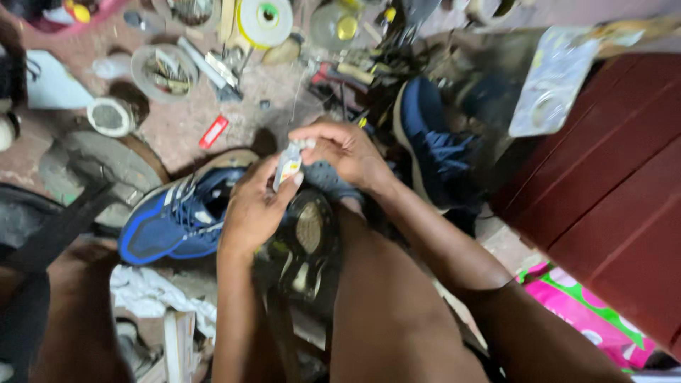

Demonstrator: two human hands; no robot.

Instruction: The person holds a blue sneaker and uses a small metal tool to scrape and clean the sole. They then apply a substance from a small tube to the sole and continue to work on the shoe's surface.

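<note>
My left hand [257, 206] grips a small white glue tube [287, 169] by its body. The fingers of my right hand [340, 150] pinch the tube's top end. Both hands hover above a dark shoe sole [306, 237] that rests between my knees. A blue sneaker with white stripes [174, 216] lies on the floor just left of my left hand. A second blue sneaker [436, 142] lies beyond my right hand.
Round tins [162, 71], a tape roll [264, 21], a red lighter [213, 132] and scattered tools cover the floor ahead. A dark red wooden box [610, 191] stands at the right, with a pink bag [582, 312] below it. White cloth [145, 291] lies lower left.
</note>
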